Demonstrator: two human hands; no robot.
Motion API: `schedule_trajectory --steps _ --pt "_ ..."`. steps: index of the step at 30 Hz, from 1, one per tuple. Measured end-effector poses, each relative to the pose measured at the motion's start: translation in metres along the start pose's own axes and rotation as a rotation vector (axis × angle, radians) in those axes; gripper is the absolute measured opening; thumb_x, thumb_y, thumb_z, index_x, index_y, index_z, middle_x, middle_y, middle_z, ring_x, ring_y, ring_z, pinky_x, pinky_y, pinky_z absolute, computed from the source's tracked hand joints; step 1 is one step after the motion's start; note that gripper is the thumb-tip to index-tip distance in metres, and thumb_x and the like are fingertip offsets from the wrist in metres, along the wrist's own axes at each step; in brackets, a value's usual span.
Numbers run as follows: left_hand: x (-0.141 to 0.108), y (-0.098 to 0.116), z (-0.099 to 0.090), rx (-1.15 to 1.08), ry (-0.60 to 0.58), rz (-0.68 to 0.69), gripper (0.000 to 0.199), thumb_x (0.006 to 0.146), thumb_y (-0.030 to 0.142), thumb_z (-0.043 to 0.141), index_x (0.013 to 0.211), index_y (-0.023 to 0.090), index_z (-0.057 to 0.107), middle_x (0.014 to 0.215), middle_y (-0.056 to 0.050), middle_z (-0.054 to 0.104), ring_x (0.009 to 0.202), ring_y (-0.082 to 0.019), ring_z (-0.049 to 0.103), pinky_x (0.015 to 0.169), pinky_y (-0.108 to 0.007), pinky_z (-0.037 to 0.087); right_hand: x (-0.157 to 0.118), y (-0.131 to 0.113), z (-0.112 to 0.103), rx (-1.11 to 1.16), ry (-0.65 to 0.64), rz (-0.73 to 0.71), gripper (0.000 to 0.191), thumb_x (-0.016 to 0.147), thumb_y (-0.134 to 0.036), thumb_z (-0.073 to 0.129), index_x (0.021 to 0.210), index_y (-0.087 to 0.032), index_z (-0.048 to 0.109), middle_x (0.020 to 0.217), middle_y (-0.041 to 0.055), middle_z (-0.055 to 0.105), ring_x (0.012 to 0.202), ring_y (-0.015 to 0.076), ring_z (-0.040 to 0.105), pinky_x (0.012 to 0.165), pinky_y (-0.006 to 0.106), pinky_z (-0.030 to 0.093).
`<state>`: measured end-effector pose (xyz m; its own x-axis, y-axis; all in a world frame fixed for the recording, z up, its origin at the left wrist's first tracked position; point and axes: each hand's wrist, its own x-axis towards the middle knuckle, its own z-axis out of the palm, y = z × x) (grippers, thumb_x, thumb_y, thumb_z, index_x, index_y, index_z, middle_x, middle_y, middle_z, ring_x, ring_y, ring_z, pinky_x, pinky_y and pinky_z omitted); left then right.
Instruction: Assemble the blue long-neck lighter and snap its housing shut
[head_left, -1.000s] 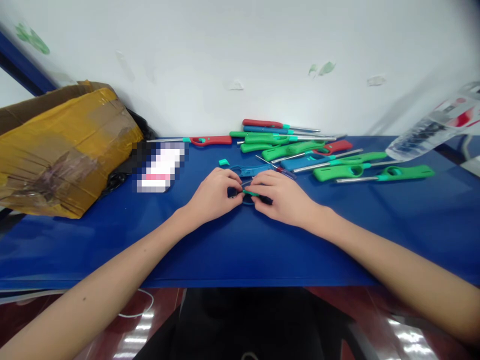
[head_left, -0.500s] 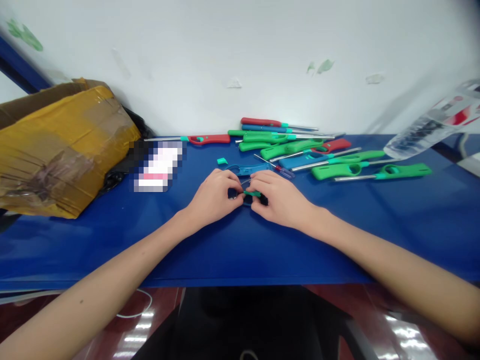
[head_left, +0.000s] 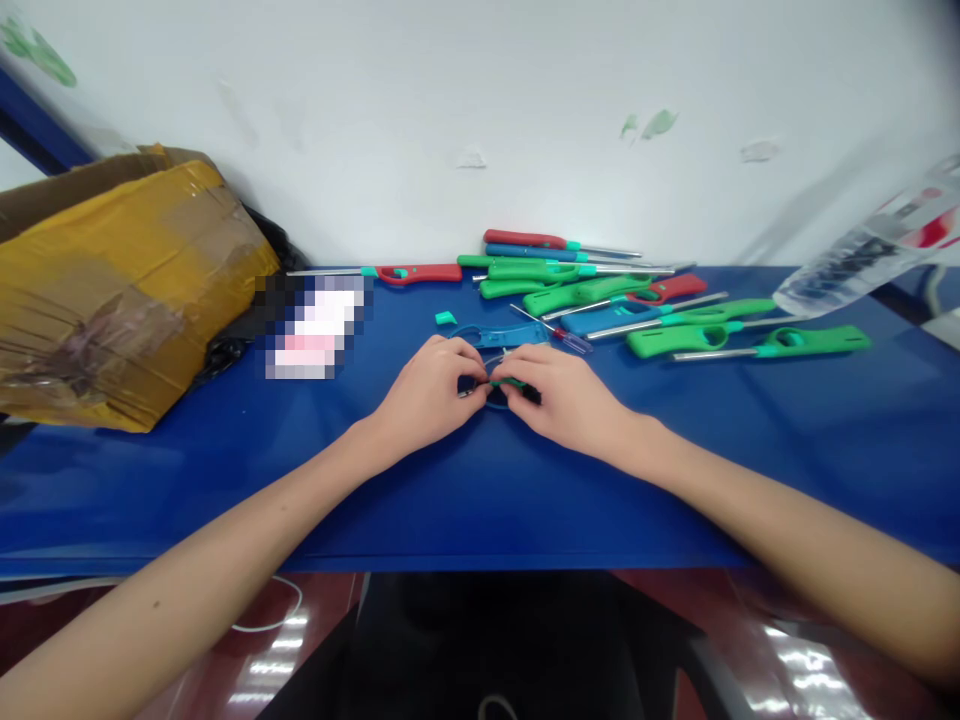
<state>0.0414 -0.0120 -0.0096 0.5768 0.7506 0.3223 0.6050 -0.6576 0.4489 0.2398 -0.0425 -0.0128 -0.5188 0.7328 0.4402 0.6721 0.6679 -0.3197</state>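
Note:
My left hand (head_left: 433,397) and my right hand (head_left: 564,398) meet low over the table, fingertips almost touching. The right fingers pinch a small green plastic part (head_left: 511,382), mostly covered by them. My left thumb and fingers are closed on something dark and thin that I cannot make out. A blue piece with a thin wire loop shows under the hands. Just behind them lies an opened blue lighter casing (head_left: 504,336). Left of that casing sits a small teal cap (head_left: 445,318); on its right is a screwdriver (head_left: 573,341) with a clear red-and-purple handle.
Several long-necked lighters, such as a green one (head_left: 825,341) and a red one (head_left: 424,274), lie along the wall. A phone-like pixelated item (head_left: 315,335) and a taped cardboard box (head_left: 135,290) are at left. A plastic bottle (head_left: 847,265) leans at right on the blue table (head_left: 480,510).
The green part in my right fingers has turned slightly and shows less. My fingertips are a little closer together. The view has shifted slightly.

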Motion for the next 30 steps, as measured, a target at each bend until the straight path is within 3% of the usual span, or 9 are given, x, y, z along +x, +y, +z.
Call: schedule_trajectory --steps 15,23,26,30 --pt "0.0 0.0 0.003 -0.009 -0.004 -0.04 0.007 0.081 0.02 0.068 0.079 0.02 0.076 0.093 -0.002 0.073 0.086 -0.02 0.059 0.082 -0.036 0.048 -0.001 -0.003 -0.005 -0.054 -0.091 0.028 0.024 0.09 -0.011 0.053 0.1 -0.015 0.074 0.106 0.0105 0.072 0.092 0.0226 0.069 0.082 0.035 0.056" --pt "0.0 0.003 0.001 0.02 -0.011 -0.039 0.01 0.083 0.021 0.067 0.081 0.019 0.076 0.093 -0.003 0.072 0.088 -0.021 0.058 0.083 -0.037 0.048 -0.001 -0.003 -0.001 -0.107 -0.023 -0.006 0.021 0.088 -0.01 0.055 0.092 -0.016 0.075 0.098 0.0097 0.074 0.094 0.0242 0.067 0.089 0.04 0.052" --pt "-0.003 0.008 -0.001 0.074 -0.041 -0.001 0.014 0.085 0.028 0.067 0.09 0.019 0.076 0.098 -0.006 0.071 0.096 -0.025 0.058 0.089 -0.041 0.048 -0.001 -0.001 0.0 -0.108 -0.004 0.005 0.021 0.087 -0.01 0.056 0.091 -0.016 0.075 0.093 0.0089 0.073 0.091 0.0235 0.066 0.086 0.039 0.052" --pt "-0.007 0.014 -0.001 0.157 -0.066 0.044 0.04 0.075 0.048 0.078 0.102 0.018 0.075 0.107 -0.009 0.069 0.106 -0.031 0.056 0.093 -0.046 0.046 -0.001 0.0 0.0 -0.096 -0.019 0.023 0.022 0.086 -0.008 0.056 0.091 -0.016 0.075 0.088 0.0077 0.071 0.085 0.0218 0.064 0.082 0.036 0.051"
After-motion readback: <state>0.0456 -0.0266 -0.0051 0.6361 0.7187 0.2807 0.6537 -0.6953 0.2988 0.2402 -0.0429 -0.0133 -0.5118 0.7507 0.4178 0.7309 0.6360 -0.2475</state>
